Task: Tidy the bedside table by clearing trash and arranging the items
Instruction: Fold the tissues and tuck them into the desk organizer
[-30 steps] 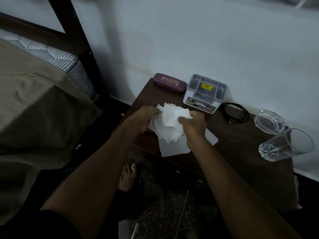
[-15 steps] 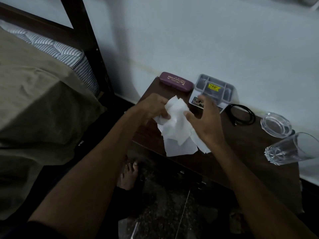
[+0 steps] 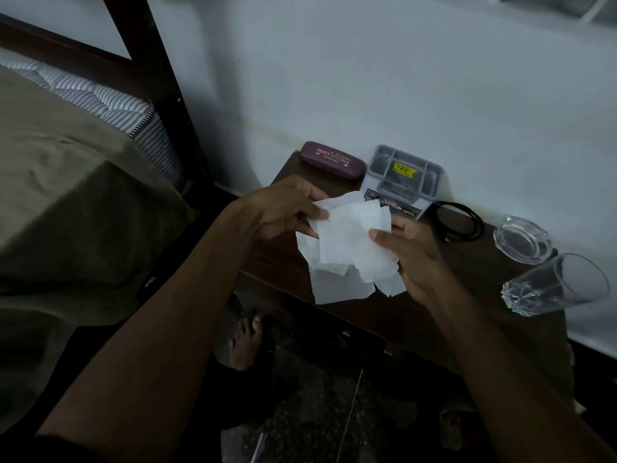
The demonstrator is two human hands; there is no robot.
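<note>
Dim room, pale wall (image 3: 400,78) behind, dark wood table (image 3: 467,295) pushed up against it, bed (image 3: 66,195) w/ olive cover off to the left, dark bedpost (image 3: 160,95) between bed & table. Speckled floor below, a bare foot (image 3: 245,342) showing by the table's front edge.

Both hands are over the table's left half w/ a bunch of white tissues (image 3: 347,242) between them. Left hand (image 3: 283,208) pinches the bunch's upper left edge, thumb on top, fingers curled under. Right hand (image 3: 417,255) closes on the right side, thumb pressed onto the paper, other fingers behind it. So both hands are closed on the tissues, neither one free. The sheets are crumpled & overlapping; lowest ones hang down past the table's front edge. Can't tell if any sheet touches the tabletop.

Along the wall at the back: maroon specs case (image 3: 332,160), lid closed, gold lettering on it. Just beside it to the right, a grey organiser (image 3: 404,178) w/ several compartments & a yellow sticker. Next along, a coil of black cable (image 3: 459,220) flat on the wood. Further right a round glass ashtray (image 3: 522,238), & near it a clear tumbler (image 3: 556,284) lying on its side, mouth pointing right.
</note>
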